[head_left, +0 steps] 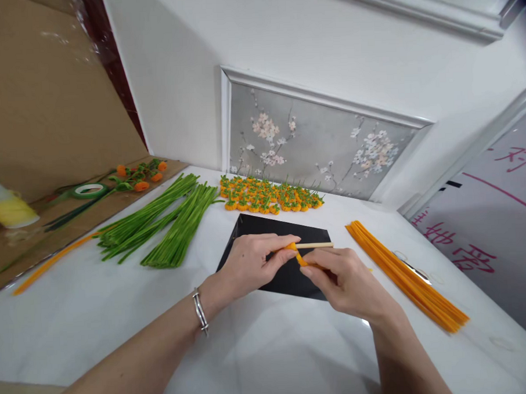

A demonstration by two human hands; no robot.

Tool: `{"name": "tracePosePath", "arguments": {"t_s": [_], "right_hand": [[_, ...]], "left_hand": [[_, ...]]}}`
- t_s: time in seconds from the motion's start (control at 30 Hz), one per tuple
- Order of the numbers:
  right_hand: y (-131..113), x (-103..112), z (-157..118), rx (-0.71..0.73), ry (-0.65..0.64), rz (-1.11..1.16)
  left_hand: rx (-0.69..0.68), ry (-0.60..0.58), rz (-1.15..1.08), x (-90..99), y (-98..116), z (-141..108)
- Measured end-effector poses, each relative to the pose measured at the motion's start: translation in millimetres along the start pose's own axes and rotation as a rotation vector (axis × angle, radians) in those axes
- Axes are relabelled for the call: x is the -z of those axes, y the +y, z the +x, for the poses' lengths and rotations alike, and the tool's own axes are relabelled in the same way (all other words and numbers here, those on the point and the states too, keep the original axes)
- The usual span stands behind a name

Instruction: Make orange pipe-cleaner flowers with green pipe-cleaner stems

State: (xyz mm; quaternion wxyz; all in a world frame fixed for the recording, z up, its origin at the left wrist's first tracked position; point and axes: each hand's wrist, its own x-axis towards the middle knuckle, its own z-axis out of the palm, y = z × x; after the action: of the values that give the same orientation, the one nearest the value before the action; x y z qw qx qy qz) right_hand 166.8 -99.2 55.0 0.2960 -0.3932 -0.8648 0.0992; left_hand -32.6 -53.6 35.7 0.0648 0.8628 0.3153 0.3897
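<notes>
My left hand (250,257) pinches an orange pipe cleaner (299,257) against the end of a thin pale wooden stick (317,245). The orange strand loops around the stick at my left fingertips and runs down to my right hand (347,277), whose thumb and fingers are closed on it. From the loop, the stick points right, passing above my right fingers. Both hands are over a black mat (281,224) on the white table. To the right lies a bundle of orange pipe cleaners (406,278); part of the held strand is hidden by my fingers.
Bundled green pipe cleaners (177,230) lie at left, with one loose orange strand (56,261). Rows of small orange-and-green pieces (263,196) stand at the back. Green tape (89,190), finished orange flowers (141,185) and a yellow-filled bottle (10,208) are far left; scissors (417,271) lie right.
</notes>
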Motion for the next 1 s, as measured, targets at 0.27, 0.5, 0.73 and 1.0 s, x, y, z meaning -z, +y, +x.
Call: {"name": "tracePosePath", "arguments": {"t_s": [0.27, 0.5, 0.73, 1.0], "right_hand": [[-1.9, -2.0, -3.6, 0.043, 0.156, -0.092], [1.5, 2.6, -3.8, 0.052, 0.295, -0.287], [17.6, 11.4, 3.6, -0.136, 0.160, 0.106], [36.9, 7.3, 5.0, -0.314, -0.009, 0.384]], "left_hand": [[-0.008, -0.059, 0.041, -0.5, -1.0, -0.9], [-0.055, -0.090, 0.094, -2.8, 1.8, -3.0], [-0.161, -0.128, 0.112, -7.0, 9.8, -4.6], [-0.242, -0.094, 0.096, -10.4, 10.3, -4.1]]}}
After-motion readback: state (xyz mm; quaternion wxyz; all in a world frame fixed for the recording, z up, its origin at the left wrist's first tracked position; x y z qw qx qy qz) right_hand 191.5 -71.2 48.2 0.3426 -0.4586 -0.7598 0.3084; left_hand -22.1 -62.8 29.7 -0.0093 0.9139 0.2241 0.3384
